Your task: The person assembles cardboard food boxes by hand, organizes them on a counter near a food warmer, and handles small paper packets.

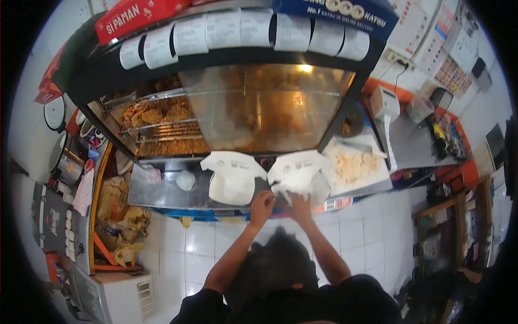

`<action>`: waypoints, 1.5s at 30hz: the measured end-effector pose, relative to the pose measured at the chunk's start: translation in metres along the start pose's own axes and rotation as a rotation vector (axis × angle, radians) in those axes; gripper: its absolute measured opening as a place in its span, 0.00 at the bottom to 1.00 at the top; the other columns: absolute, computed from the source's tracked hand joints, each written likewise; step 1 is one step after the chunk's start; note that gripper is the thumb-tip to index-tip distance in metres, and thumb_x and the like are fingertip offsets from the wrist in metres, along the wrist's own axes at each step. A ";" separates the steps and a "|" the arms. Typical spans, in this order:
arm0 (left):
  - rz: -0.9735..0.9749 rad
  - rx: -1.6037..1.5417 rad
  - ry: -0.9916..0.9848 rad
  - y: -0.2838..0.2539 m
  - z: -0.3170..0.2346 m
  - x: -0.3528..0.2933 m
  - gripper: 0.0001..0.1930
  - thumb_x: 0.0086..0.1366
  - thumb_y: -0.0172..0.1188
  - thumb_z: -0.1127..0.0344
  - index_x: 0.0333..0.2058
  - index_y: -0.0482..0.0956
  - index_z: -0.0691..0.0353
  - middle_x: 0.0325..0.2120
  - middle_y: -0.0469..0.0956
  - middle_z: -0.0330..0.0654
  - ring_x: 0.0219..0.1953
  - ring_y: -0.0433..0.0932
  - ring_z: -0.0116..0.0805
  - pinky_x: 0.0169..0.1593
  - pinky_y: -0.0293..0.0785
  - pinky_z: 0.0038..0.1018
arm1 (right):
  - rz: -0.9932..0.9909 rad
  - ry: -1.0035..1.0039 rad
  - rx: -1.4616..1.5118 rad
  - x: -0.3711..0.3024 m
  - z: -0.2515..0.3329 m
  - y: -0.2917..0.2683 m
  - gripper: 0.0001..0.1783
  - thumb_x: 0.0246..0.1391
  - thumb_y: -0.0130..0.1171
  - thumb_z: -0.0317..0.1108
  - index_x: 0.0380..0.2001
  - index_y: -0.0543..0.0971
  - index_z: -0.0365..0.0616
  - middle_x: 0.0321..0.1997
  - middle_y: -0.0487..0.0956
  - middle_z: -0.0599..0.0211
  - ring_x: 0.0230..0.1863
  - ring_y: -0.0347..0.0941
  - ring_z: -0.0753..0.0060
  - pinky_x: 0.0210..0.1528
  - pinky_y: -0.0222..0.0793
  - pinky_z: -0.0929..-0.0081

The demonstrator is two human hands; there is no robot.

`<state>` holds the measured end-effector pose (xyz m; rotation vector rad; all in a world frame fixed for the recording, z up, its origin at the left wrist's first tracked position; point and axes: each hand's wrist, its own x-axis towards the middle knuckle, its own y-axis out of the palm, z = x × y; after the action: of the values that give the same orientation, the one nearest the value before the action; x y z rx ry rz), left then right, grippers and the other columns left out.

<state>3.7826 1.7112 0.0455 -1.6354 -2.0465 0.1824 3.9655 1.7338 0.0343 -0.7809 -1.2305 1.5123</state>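
Two white paper takeaway boxes stand side by side on the metal counter, lids raised toward the display cabinet. The left box [232,186] looks empty inside. In the right box [319,189] lies a whitish, partly see-through mass [294,182], perhaps a plastic wrap; its kind is unclear. My left hand [263,205] is closed with curled fingers between the two boxes, and whatever it may hold is hidden. My right hand [299,207] reaches over the front of the right box, fingers apart and touching the whitish mass.
Behind the boxes rises a glass display cabinet [264,108] with fried food [156,112], paper slips [224,31] hanging along its top. A clear-wrapped white bundle [185,180] sits on the counter's left. A crumb-covered cutting board [350,167] with a knife [360,148] lies to the right.
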 end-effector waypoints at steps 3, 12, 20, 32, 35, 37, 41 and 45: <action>-0.024 0.016 -0.048 0.017 -0.005 0.009 0.13 0.60 0.65 0.70 0.44 0.79 0.62 0.38 0.79 0.48 0.36 0.79 0.46 0.42 0.75 0.36 | 0.079 -0.036 0.215 0.027 -0.009 0.006 0.23 0.56 0.59 0.44 0.56 0.77 0.54 0.50 0.82 0.61 0.49 0.79 0.55 0.52 0.72 0.52; 0.096 -0.035 0.235 -0.003 -0.071 -0.028 0.15 0.60 0.65 0.71 0.46 0.78 0.63 0.45 0.79 0.48 0.48 0.78 0.50 0.53 0.74 0.39 | 0.024 0.151 0.207 -0.010 -0.015 -0.084 0.13 0.58 0.55 0.38 0.45 0.81 0.56 0.31 0.83 0.59 0.37 0.81 0.51 0.38 0.75 0.55; 0.488 -0.442 -0.020 -0.042 -0.181 -0.005 0.23 0.58 0.67 0.73 0.54 0.76 0.62 0.54 0.77 0.45 0.51 0.78 0.40 0.55 0.74 0.33 | 0.422 -0.577 -0.169 -0.042 -0.004 -0.223 0.15 0.53 0.58 0.32 0.45 0.80 0.57 0.36 0.84 0.71 0.41 0.82 0.64 0.49 0.72 0.59; 0.524 -0.664 -0.216 -0.035 -0.167 -0.026 0.07 0.63 0.62 0.72 0.40 0.83 0.65 0.41 0.80 0.41 0.45 0.80 0.32 0.46 0.78 0.28 | 0.245 -1.103 -0.209 0.004 0.055 -0.263 0.24 0.52 0.59 0.35 0.55 0.76 0.54 0.46 0.79 0.78 0.53 0.72 0.68 0.58 0.61 0.55; 0.273 -0.037 0.402 -0.034 -0.133 -0.027 0.08 0.68 0.60 0.67 0.41 0.80 0.63 0.37 0.80 0.38 0.42 0.80 0.31 0.41 0.78 0.27 | -0.096 -1.121 -0.262 0.001 0.067 -0.272 0.24 0.48 0.67 0.41 0.52 0.79 0.56 0.53 0.77 0.77 0.58 0.70 0.64 0.62 0.59 0.52; 0.195 -0.810 -0.272 -0.036 -0.132 -0.033 0.07 0.69 0.59 0.65 0.42 0.79 0.60 0.36 0.80 0.37 0.40 0.80 0.30 0.41 0.77 0.27 | -0.199 -0.971 0.051 -0.018 0.059 -0.255 0.27 0.44 0.72 0.46 0.49 0.80 0.57 0.56 0.76 0.73 0.59 0.70 0.62 0.61 0.60 0.53; 0.015 -1.115 -0.738 -0.061 -0.166 -0.021 0.06 0.70 0.58 0.65 0.41 0.77 0.58 0.36 0.80 0.37 0.38 0.79 0.26 0.41 0.77 0.25 | -0.179 -0.703 0.371 -0.057 0.048 -0.234 0.33 0.38 0.78 0.49 0.50 0.79 0.56 0.59 0.74 0.67 0.56 0.71 0.59 0.56 0.66 0.56; 0.024 -1.232 -0.730 -0.056 -0.181 -0.015 0.05 0.69 0.58 0.67 0.40 0.77 0.59 0.35 0.80 0.37 0.38 0.79 0.26 0.43 0.76 0.23 | -0.250 -0.561 0.364 -0.077 0.048 -0.199 0.31 0.40 0.77 0.40 0.51 0.79 0.55 0.60 0.74 0.65 0.53 0.73 0.56 0.53 0.70 0.60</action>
<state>3.8200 1.6453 0.2192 -2.5275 -2.9658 -0.7394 4.0030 1.6435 0.2294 0.0495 -1.3311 1.7311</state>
